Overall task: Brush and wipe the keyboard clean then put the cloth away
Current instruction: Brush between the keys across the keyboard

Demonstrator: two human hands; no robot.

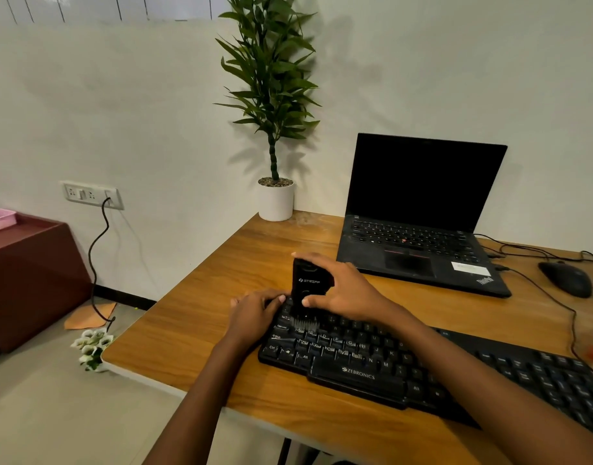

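Head view: a wooden desk (204, 330) is carrying an open laptop (422, 229) at the back and a black keyboard (422, 370) at the front. The left hand (254, 310) is curling over the keyboard's top-left corner, steadying it. The right hand (345, 290) is grasping a black brush (308, 280) upright, bristles touching the left-end keys. No cloth is showing. Likely risks: pressing hard could be pushing crumbs deeper between keys, and a loosening left grip could be letting the keyboard slide.
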